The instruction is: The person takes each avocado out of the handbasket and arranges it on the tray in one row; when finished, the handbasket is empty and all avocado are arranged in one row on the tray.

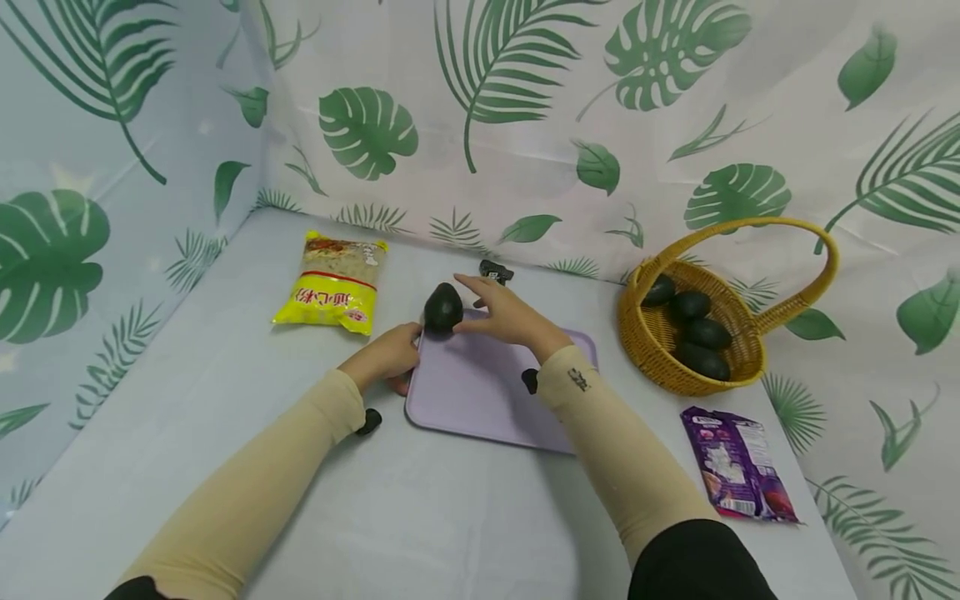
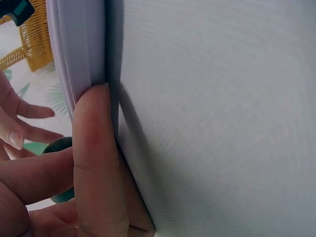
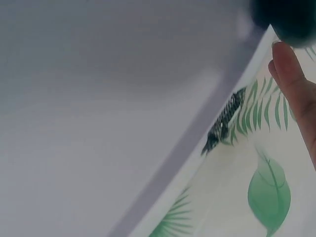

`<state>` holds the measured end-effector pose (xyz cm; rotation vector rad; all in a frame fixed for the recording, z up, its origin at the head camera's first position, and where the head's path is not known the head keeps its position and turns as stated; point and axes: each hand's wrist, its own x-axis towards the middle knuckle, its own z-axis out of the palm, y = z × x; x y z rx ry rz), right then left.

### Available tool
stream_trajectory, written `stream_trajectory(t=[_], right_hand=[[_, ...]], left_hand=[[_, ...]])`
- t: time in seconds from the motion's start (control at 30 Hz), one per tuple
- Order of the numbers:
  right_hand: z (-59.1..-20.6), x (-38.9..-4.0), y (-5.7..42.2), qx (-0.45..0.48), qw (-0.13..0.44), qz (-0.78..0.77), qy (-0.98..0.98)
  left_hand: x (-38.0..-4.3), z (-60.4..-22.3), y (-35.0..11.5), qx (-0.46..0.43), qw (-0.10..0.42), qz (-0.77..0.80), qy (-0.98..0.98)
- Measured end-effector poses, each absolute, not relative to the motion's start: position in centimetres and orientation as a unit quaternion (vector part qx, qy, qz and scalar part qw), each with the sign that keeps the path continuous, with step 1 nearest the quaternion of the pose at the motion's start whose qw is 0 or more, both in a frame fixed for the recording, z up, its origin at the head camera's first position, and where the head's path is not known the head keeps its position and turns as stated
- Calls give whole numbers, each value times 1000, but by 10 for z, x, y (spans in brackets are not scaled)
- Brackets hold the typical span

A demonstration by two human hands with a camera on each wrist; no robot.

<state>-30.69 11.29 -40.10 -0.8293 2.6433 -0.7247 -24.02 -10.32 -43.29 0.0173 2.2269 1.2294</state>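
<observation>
A dark green avocado (image 1: 443, 308) stands upright at the far left corner of a light purple tray (image 1: 480, 392). My left hand (image 1: 392, 354) grips the tray's left rim, and in the left wrist view a finger (image 2: 96, 148) lies against the outer side of that rim. Close by the avocado, my right hand (image 1: 506, 312) hovers over the far part of the tray with thumb and forefinger spread apart. In the right wrist view, a fingertip (image 3: 284, 54) is right at the blurred avocado (image 3: 291, 19).
A yellow bag of dry food (image 1: 333, 287) lies at the back left. On the right stands a wicker basket (image 1: 675, 375) with several avocados (image 1: 705, 333), and a purple packet (image 1: 738, 467) in front of it. A small black item (image 1: 496, 271) sits behind the tray.
</observation>
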Motion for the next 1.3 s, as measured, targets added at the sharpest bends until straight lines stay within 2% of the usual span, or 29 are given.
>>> stream_trajectory(t=[0.3,0.57,0.83,1.13,1.3], right_hand=[[-394,-301,150,-266,126,-282,913],[-384,-290,194,-245,104,-305,915],[-358,-268,244,-203,77,-303,928],[-328,-257,330,-146,27,-240,959],[-328,-261,388,-89,62,-168,980]], left_hand=[[-238,-433,-104,46,276,454,846],[-240,-434,-102,55,283,446,847],[-239,-435,-103,50,288,443,848],[-239,-434,-103,52,283,448,847],[-236,-433,-102,54,284,453,843]])
